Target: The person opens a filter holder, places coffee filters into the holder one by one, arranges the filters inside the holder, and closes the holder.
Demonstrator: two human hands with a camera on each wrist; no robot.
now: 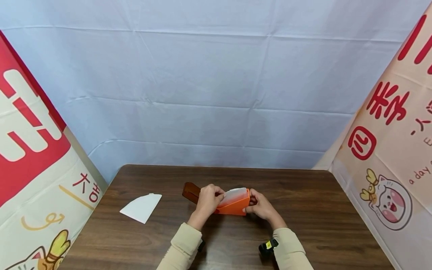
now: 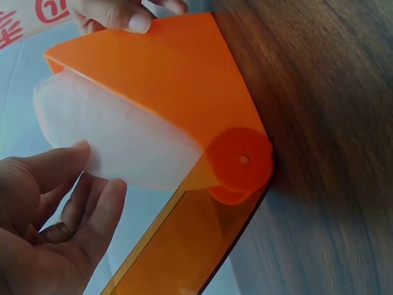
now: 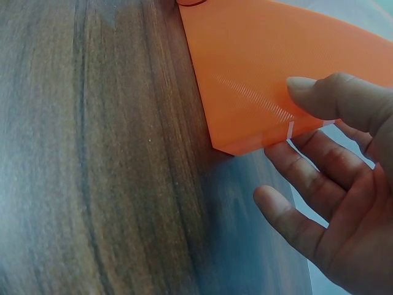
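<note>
An orange filter-paper holder [image 1: 236,207] with a hinged amber lid [image 1: 191,192] swung open stands on the table. White cone-shaped filter papers [image 2: 116,132] sit inside it, their upper part sticking out. My left hand [image 1: 208,200] pinches the papers' exposed edge, with one fingertip on the front face in the left wrist view. At the holder's right end, my right hand [image 1: 261,205] grips it, its thumb [image 3: 334,98] on the side wall and other fingers by the end wall. More white filter paper [image 1: 141,208] lies flat on the left of the table.
The brown wood-grain table [image 1: 320,217] has a pale cloth backdrop [image 1: 216,86] behind it. Printed cloths hang along the left and right sides. A black wrist device with a yellow mark [image 1: 269,246] sits by the right cuff.
</note>
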